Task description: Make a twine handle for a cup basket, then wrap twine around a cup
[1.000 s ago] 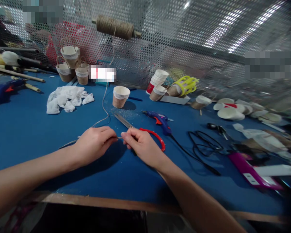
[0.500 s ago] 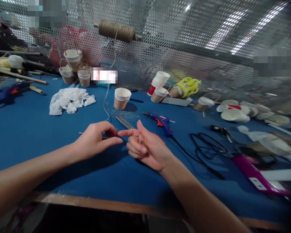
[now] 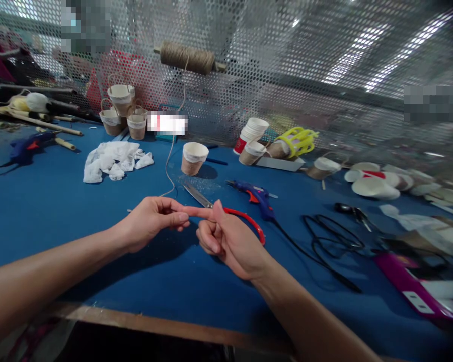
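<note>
My left hand (image 3: 153, 218) is closed, thumb and fingers pinching around the tip of my right index finger. My right hand (image 3: 232, 231) points that finger leftward, its thumb raised against the base and the other fingers curled in; no object shows in it. Scissors (image 3: 245, 218) with red handles lie partly behind my right hand, blades pointing up-left. Just beyond stands an upright paper cup (image 3: 194, 162) wrapped in brown burlap with a white lace rim. Jute twine (image 3: 168, 166) hangs down from a spool (image 3: 186, 58) and trails behind my left hand.
A blue glue gun (image 3: 257, 196) lies right of the scissors, its black cable coiled nearby. White lace pieces (image 3: 111, 156) lie left. Handled burlap cups (image 3: 137, 126), stacked white cups (image 3: 251, 133) and a yellow mesh object (image 3: 296, 141) stand along the perforated panel. A purple power strip (image 3: 403, 286) lies right.
My left fingers have closed around the right index fingertip. My right thumb has come down nearer that finger. The red scissor handle shows more, and the whole view has shifted slightly.
</note>
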The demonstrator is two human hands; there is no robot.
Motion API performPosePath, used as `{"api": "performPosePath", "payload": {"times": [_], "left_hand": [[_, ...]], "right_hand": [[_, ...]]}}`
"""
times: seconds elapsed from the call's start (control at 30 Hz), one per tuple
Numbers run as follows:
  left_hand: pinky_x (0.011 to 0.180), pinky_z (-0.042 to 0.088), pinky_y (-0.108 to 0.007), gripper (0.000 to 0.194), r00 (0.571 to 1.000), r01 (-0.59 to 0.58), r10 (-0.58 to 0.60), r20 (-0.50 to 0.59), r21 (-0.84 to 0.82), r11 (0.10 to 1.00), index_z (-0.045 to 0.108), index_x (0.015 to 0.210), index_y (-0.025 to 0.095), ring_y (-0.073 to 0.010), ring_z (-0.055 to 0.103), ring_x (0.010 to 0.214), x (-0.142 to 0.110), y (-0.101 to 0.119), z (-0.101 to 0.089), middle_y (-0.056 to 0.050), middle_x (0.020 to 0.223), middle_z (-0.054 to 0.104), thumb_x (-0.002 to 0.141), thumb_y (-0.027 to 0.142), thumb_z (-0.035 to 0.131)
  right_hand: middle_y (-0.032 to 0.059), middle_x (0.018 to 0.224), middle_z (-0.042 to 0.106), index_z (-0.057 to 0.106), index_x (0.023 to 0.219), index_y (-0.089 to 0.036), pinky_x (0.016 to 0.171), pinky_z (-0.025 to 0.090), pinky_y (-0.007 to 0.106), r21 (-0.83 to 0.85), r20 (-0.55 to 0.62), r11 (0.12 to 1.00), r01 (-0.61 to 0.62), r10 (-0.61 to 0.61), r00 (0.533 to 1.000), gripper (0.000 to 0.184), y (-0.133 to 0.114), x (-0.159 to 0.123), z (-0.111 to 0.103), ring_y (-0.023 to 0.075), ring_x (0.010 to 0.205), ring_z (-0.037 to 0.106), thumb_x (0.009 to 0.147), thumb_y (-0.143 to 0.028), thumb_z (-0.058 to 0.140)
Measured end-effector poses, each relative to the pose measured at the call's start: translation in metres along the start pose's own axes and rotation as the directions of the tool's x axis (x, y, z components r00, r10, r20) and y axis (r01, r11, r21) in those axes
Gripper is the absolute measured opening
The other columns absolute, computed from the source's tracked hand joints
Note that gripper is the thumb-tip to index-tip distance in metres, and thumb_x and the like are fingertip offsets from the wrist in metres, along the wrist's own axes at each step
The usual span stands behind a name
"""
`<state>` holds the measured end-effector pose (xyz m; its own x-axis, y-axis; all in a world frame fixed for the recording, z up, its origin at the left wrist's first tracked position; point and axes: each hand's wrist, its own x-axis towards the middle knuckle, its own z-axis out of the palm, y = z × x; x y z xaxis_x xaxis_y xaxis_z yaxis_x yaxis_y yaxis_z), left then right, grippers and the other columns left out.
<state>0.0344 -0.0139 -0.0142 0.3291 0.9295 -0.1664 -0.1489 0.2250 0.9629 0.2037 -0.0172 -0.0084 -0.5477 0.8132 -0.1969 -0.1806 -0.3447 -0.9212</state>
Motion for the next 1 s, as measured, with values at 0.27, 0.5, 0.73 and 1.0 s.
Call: {"api": "performPosePath", "payload": {"times": [0.27, 0.5, 0.73, 1.0], "left_hand": [[0.058, 0.042, -0.021, 0.004, 1.000, 0.021, -0.021, 0.005, 0.012, 1.000, 0.060, 0.065, 0.013, -0.0067, 0.053, 0.054, 0.001, 0.002, -0.001, 0.002, 0.057, 0.062, 0.068, 0.014, 0.063], [0.050, 0.037, -0.020, 0.009, 0.992, 0.128, -0.128, 0.002, 0.022, 0.992, 0.058, 0.060, 0.012, -0.0063, 0.050, 0.049, 0.001, 0.005, -0.002, 0.002, 0.054, 0.059, 0.069, 0.014, 0.061], [0.049, 0.035, -0.020, 0.010, 0.997, 0.070, -0.073, 0.022, 0.122, 0.990, 0.055, 0.060, 0.013, -0.0064, 0.048, 0.048, 0.001, 0.006, -0.002, 0.003, 0.053, 0.057, 0.069, 0.015, 0.058], [0.053, 0.038, -0.023, 0.013, 0.933, -0.251, 0.361, -0.008, 0.705, 0.664, 0.050, 0.070, 0.016, -0.0098, 0.048, 0.055, 0.010, 0.009, -0.021, 0.001, 0.061, 0.055, 0.078, 0.026, 0.048]], "right_hand": [[-0.0081, 0.036, 0.033, 0.064, 0.093, -0.016, 0.038, 0.011, 0.022, 0.117, 0.055, 0.990, -0.081, 0.075, 0.996, 0.053, -0.006, 0.002, 0.000, 0.0057, 0.034, 0.016, 0.087, -0.054, 0.028], [-0.0027, 0.045, 0.045, 0.053, 0.047, -0.016, 0.045, 0.026, 0.024, -0.517, -0.050, 0.848, 0.114, -0.163, 0.985, 0.054, 0.001, -0.005, 0.000, 0.0061, 0.042, 0.033, 0.085, -0.051, 0.037], [-0.0028, 0.044, 0.043, 0.054, 0.049, -0.016, 0.041, 0.021, 0.023, -0.457, -0.030, 0.887, 0.073, -0.097, 0.995, 0.055, 0.001, -0.004, -0.002, 0.0063, 0.040, 0.031, 0.084, -0.054, 0.035], [-0.0052, 0.057, 0.050, 0.052, 0.073, -0.017, 0.040, 0.027, 0.020, -0.221, -0.165, 0.971, 0.087, -0.125, 0.978, 0.025, -0.003, 0.002, -0.004, 0.0050, 0.043, 0.040, 0.070, -0.038, 0.064]]}}
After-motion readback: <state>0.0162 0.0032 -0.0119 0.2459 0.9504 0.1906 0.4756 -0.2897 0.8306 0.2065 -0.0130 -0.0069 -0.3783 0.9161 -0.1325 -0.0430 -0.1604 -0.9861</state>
